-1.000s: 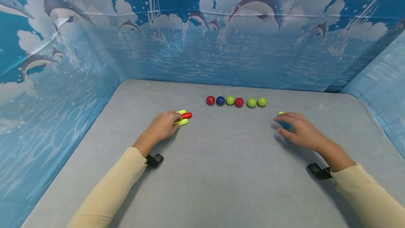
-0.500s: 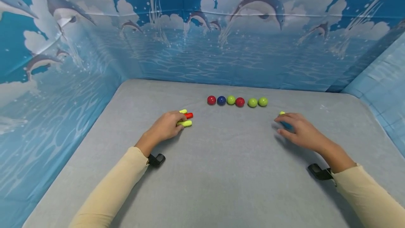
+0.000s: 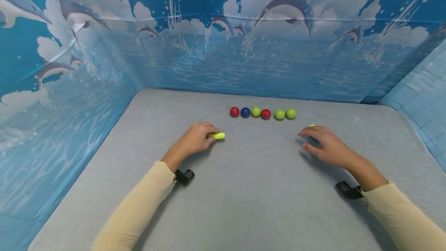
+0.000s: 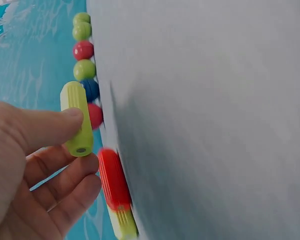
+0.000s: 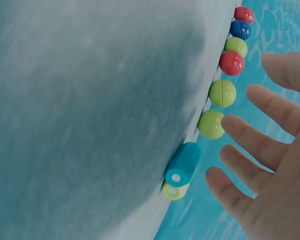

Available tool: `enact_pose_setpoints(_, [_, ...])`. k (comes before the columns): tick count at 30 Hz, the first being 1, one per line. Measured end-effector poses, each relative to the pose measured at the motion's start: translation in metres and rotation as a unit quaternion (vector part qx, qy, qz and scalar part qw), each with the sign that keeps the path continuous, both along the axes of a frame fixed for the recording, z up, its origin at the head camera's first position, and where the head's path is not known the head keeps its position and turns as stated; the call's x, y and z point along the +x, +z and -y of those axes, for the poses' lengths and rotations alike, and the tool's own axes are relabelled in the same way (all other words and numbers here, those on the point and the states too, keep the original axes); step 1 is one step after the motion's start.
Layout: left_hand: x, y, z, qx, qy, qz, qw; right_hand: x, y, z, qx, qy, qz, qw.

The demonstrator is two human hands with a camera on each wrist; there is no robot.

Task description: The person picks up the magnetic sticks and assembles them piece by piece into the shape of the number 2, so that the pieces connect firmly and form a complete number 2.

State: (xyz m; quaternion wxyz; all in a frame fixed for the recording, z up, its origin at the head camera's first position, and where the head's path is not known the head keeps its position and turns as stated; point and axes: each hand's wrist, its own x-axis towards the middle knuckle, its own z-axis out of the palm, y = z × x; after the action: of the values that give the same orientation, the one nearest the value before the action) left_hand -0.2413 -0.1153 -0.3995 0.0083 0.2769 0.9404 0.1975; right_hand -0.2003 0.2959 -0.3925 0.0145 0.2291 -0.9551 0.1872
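Observation:
My left hand (image 3: 195, 139) pinches a short yellow-green ribbed stick (image 4: 78, 102) between thumb and fingers, held above the table. Beneath it in the left wrist view lie a red ribbed stick (image 4: 114, 180) and another yellow-green stick (image 4: 123, 224), mostly hidden by the hand in the head view. On the right, my right hand (image 3: 325, 147) hovers with fingers spread and nothing in them. Close to it, a blue cylinder (image 5: 184, 164) and a yellow-green cylinder (image 5: 173, 192) lie side by side; the hand largely covers them in the head view.
Toward the back of the grey table (image 3: 244, 189) runs a row of balls: red (image 3: 234, 112), blue (image 3: 245, 112), yellow-green (image 3: 256, 111), red (image 3: 266, 114), then two yellow-green (image 3: 280, 114). A dolphin-print curtain (image 3: 223, 65) borders the back and sides.
My left hand has moved right, bringing the yellow-green stick up off the others; the red stick has gone mostly out of sight behind it. The right hand stays almost in place.

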Motion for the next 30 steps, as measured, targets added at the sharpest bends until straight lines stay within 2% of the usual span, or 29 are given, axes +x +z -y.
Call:
enact_pose_setpoints(9, [-0.015, -0.004, -0.047, 0.007, -0.016, 0.061, 0.9980, 0.000, -0.005, 0.008, 0.003, -0.003, 0.004, 1.0000])
enact_pose_setpoints(17, [-0.022, -0.007, -0.085, 0.002, -0.031, 0.060, 0.9977, -0.003, -0.009, 0.011, -0.003, -0.003, 0.010, 0.9999])
enact_pose_setpoints(23, [-0.026, -0.014, -0.100, 0.014, -0.036, 0.045, 0.9982, -0.005, -0.009, 0.010, 0.000, -0.003, 0.018, 0.9998])
enact_pose_setpoints(30, [-0.027, -0.018, -0.105, 0.010, -0.007, 0.060, 0.9981, -0.009, -0.003, 0.012, 0.006, 0.007, 0.040, 0.9992])
